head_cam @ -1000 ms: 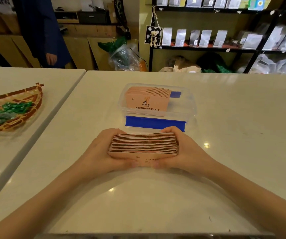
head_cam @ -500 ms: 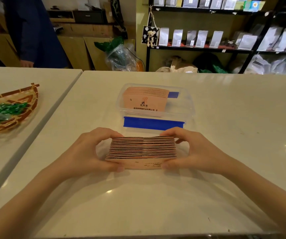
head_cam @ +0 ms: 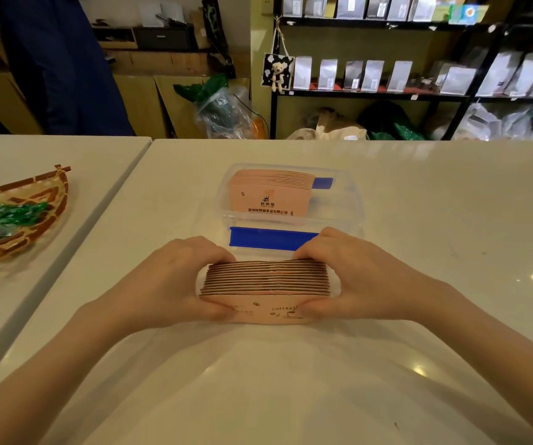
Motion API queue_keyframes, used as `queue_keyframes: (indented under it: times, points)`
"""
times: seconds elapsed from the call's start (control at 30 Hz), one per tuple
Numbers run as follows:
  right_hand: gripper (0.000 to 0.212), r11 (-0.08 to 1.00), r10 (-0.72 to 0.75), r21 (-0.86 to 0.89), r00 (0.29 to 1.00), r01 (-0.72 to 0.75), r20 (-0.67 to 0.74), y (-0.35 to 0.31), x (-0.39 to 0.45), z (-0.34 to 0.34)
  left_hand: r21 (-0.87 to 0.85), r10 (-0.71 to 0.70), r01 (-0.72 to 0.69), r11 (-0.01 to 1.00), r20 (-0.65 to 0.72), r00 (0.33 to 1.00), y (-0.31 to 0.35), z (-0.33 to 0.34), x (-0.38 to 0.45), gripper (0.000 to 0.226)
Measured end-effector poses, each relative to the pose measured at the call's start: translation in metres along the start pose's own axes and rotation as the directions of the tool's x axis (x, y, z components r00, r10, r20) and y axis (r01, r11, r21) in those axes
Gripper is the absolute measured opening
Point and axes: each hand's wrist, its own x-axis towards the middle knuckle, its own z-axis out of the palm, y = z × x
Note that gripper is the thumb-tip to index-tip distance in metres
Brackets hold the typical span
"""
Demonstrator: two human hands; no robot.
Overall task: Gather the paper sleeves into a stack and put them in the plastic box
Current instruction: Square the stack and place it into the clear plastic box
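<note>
A stack of pink paper sleeves [head_cam: 266, 279] stands on edge on the white table, held from both ends. My left hand [head_cam: 169, 284] grips its left end and my right hand [head_cam: 361, 274] grips its right end. Just behind the stack sits the clear plastic box [head_cam: 352, 200] with a blue clip on its near side. Another bundle of pink sleeves [head_cam: 270, 195] leans inside the box on its left side.
A woven basket [head_cam: 38, 220] with green wrapped sweets lies on the neighbouring table at the left, across a narrow gap [head_cam: 75, 255]. A person in dark blue [head_cam: 63, 65] stands behind the far left. Shelves with pouches [head_cam: 371, 75] line the back wall.
Both hands have closed in tighter on the ends of the stack, squaring it. The stack stays in the same spot in front of the box.
</note>
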Motion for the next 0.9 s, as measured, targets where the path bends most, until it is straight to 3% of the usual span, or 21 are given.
queue_keyframes:
  times: [0.13,0.3,0.53,0.7,0.9]
  points:
    - [0.047,1.000,-0.011,-0.011,1.000,0.011,0.022,0.000,0.004,-0.015,0.050,0.044,-0.045,0.998,0.016,0.999,0.001,-0.015,0.010,0.049]
    - [0.045,1.000,-0.027,0.003,0.988,0.028,-0.155,0.002,0.012,-0.054,0.078,0.089,-0.084,0.993,-0.071,0.994,0.011,-0.062,0.035,0.049]
    - [0.043,0.998,0.055,0.017,0.941,-0.053,-0.334,0.025,0.049,-0.081,0.140,0.027,0.004,0.990,-0.218,0.976,0.010,-0.097,0.079,0.055]
    - [0.045,0.993,0.115,0.047,0.958,-0.106,-0.262,0.044,0.069,-0.069,0.126,-0.042,0.054,0.991,-0.091,0.995,-0.010,-0.086,0.104,0.054]
    - [0.051,0.975,0.178,0.149,0.981,-0.166,-0.072,0.056,0.082,-0.058,0.169,-0.119,0.096,0.981,0.136,0.984,-0.028,-0.075,0.120,0.051]
